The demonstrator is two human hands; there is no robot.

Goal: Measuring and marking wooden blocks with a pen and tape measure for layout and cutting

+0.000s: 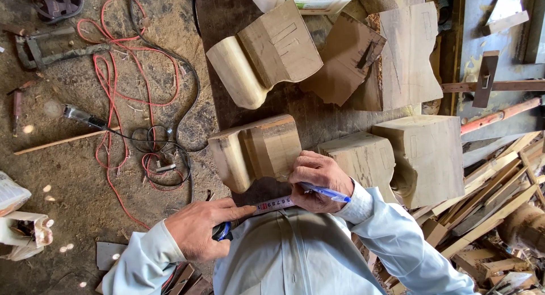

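Both hands stretch a tape measure at the counter's near edge. Left hand grips its case; right hand pinches a blue pen against a carved wood block

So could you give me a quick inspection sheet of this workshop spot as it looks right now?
Surface: dark wooden board on a dusty, sawdust-strewn floor.
Job's things: carved wooden block with a curved profile; tape measure stretched along its near edge; blue pen.
Clutter: four more shaped blocks, such as one at the top; offcuts piled at right; metal clamp upper left.
Hands: left hand grips the tape case; right hand holds the pen and pins the tape at the block.
Cables: red cable and black cable, tangled on the floor.
Surroundings: timber bars at right.
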